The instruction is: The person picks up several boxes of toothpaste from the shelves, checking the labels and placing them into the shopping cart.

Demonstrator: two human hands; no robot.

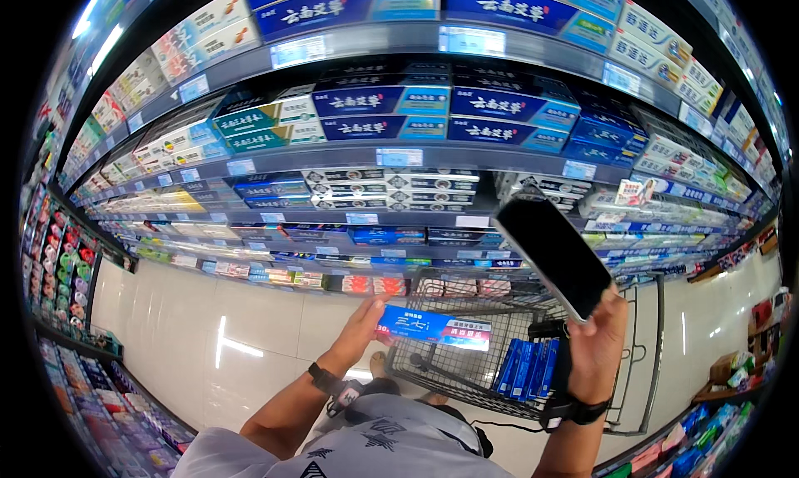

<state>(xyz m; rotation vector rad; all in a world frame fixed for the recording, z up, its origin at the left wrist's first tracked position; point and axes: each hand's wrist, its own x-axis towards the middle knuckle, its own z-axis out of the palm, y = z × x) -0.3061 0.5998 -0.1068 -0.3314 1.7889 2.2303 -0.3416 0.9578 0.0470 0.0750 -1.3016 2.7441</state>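
Observation:
My left hand (364, 328) holds one end of a blue toothpaste box (434, 327), its printed long side facing up. With my right hand (596, 331) I grip the lower end of a smartphone (554, 256); its screen is black. Both hands are raised in front of my body, well apart from each other. Below and between them stands a wire shopping cart (462, 369). Several blue boxes (527, 369) stand side by side in the cart, close to my right forearm. Each wrist wears a black strap with a small device.
Long store shelves (337, 156) packed with toothpaste boxes curve across the view ahead, with price tags along their edges. More shelving with goods (62, 272) stands at the left. Low displays with packets (693, 428) are at the lower right. Pale floor tiles (262, 316) show beside the cart.

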